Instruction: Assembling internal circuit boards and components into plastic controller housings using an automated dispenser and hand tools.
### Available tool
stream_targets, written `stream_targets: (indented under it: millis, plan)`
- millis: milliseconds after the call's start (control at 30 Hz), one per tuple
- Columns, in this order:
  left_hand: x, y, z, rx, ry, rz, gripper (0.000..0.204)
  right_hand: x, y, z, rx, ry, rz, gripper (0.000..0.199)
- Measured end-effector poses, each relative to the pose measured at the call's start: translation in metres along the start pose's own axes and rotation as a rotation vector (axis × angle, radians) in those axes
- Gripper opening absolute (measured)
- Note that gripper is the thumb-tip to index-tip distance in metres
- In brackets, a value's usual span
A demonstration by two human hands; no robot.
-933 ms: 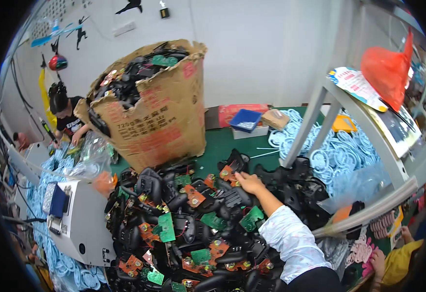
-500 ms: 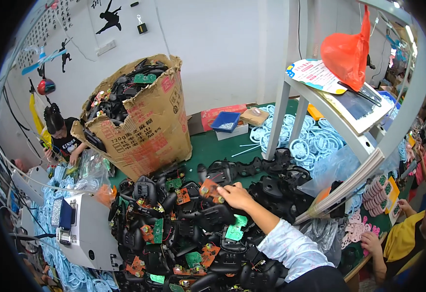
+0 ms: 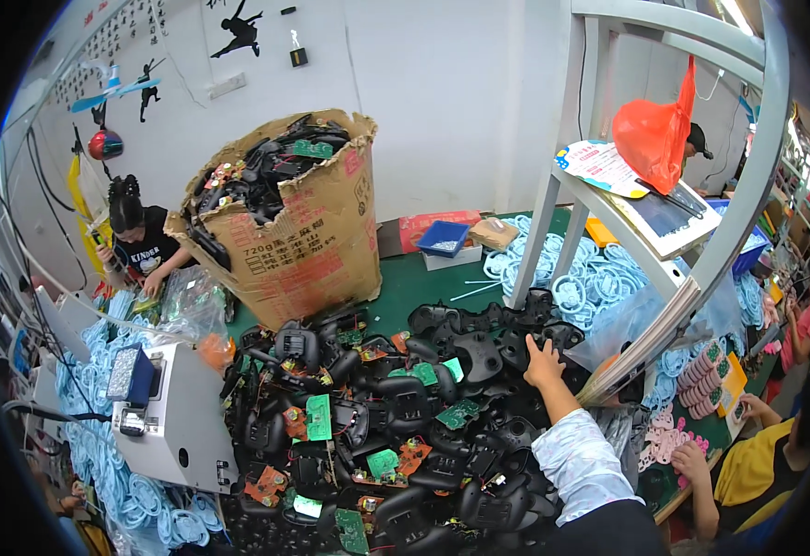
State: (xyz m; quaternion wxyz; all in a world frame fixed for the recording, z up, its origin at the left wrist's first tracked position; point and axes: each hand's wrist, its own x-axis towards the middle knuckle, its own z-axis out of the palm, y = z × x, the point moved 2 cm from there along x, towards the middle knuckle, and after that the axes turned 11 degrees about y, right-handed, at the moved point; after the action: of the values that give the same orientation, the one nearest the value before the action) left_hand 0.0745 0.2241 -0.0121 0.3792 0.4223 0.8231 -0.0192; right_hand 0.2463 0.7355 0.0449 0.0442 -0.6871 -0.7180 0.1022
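Note:
My right hand (image 3: 545,363) reaches in from the lower right in a pale patterned sleeve. Its fingers are apart, resting on or just over the black game controller shells (image 3: 479,358) at the right of the heap; contact cannot be made out. No held thing shows in it. To the left lies a dense pile of black game controllers (image 3: 409,412), several opened, with green circuit boards (image 3: 319,417) and orange-brown circuit boards (image 3: 266,486) among them. My left hand is out of the picture.
A torn carton (image 3: 317,246) full of controller parts stands behind the pile. A grey machine (image 3: 182,417) is at left, a grey metal rack (image 3: 539,236) at right. Light-blue plastic parts (image 3: 581,287) lie beyond. Co-workers sit at left (image 3: 145,241) and right (image 3: 747,463).
My right hand has let go of the orange-brown circuit board it held over the pile. It has moved right, to the black shells, and its fingers have spread. The view has shifted slightly.

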Motion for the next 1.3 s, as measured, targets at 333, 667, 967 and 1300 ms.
stream_targets:
  millis: [333, 667, 967, 1300]
  plan:
    - [-0.015, 0.007, -0.01, 0.03, 0.074, -0.014, 0.025, -0.11, -0.056, -0.014, 0.165, 0.503, -0.352, 0.053]
    - [-0.009, -0.047, 0.069, 0.139, 0.477, 0.399, 0.035, -0.191, -0.103, -0.086, 0.787, 0.325, -0.798, 0.04]
    - [0.02, -0.056, 0.136, 0.463, 0.031, 0.149, 0.039, 0.096, -0.042, 0.035, 0.014, 0.605, -0.112, 0.031]
    - [0.028, -0.036, 0.124, 0.254, -0.193, -0.035, 0.046, 0.123, -0.031, 0.1, -0.347, 0.717, -0.414, 0.012]
